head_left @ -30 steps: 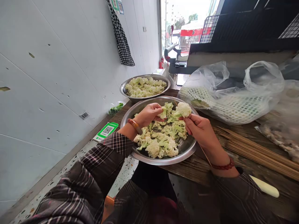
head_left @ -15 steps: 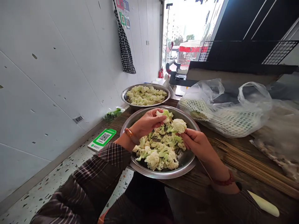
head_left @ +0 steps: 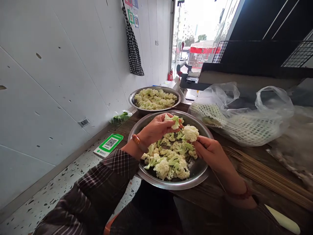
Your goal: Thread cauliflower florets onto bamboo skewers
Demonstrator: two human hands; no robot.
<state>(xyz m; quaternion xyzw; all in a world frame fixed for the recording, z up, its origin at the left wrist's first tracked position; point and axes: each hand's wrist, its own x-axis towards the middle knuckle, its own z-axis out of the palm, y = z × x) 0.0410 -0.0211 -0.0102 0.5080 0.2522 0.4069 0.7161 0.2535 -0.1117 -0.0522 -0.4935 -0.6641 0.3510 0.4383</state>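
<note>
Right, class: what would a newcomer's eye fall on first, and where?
The left hand and right hand likely catch the eye first, each holding a cauliflower floret above the near metal basin. Behind it, a second basin holds more cauliflower. A bright green QR-code card stands out to the left.

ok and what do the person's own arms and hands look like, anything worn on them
Both hands are bare. The left hand has a shiny orange-brown bangle at its wrist; the right hand, a reddish bracelet, blurred. The left sleeve is dark plaid with pale lines; the right sleeve looks dark.
</note>
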